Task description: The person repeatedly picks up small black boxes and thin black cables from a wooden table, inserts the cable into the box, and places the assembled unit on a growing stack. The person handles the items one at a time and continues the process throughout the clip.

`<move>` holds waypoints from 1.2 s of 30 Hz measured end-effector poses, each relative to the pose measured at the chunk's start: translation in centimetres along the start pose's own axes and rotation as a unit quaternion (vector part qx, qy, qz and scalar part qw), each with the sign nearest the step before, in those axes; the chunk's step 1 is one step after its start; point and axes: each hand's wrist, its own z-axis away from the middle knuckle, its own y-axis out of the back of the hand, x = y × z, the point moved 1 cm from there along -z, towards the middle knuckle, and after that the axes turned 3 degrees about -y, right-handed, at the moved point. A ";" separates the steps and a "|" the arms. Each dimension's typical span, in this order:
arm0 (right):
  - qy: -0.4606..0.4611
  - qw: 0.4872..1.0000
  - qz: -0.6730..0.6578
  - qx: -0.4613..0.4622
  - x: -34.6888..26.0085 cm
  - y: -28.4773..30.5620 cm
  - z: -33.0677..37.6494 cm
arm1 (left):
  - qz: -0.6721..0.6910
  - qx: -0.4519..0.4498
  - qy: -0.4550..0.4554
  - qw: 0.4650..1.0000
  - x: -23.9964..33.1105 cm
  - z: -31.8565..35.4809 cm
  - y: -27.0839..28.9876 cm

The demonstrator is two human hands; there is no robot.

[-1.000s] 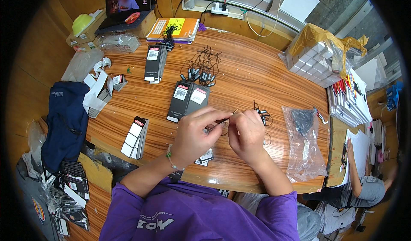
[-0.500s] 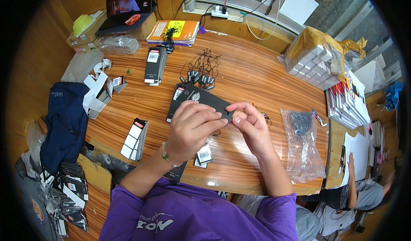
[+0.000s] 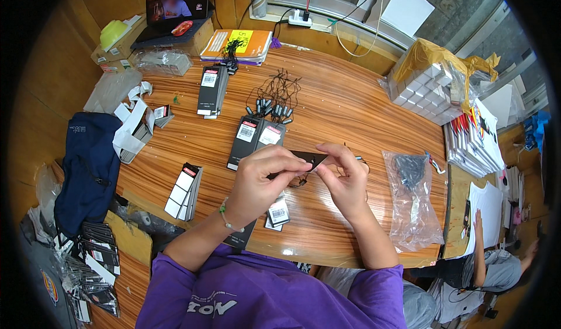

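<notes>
While both hands meet above the wooden table (image 3: 362, 101), the work seems to be at the step of fitting a thin black string (image 3: 299, 181) to a black paper tag (image 3: 307, 157). The left hand (image 3: 260, 180) pinches the tag with closed fingers. The right hand (image 3: 345, 180) touches its other end, fingers nearly closed. Next, I judge, a fine, steady threading is needed.
</notes>
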 end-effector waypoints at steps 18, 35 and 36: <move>-0.127 0.896 -0.409 0.118 0.9 2.0 -0.6 | -0.189 -0.065 -0.162 0.966 -0.3 0.1 -0.3; -0.087 0.905 -0.395 0.127 -0.8 3.5 -0.8 | -0.304 -0.129 0.166 0.929 -2.4 5.8 17.1; -0.092 0.906 -0.393 0.132 -0.9 3.7 -0.8 | -0.288 -0.145 0.181 0.929 -2.9 6.3 17.5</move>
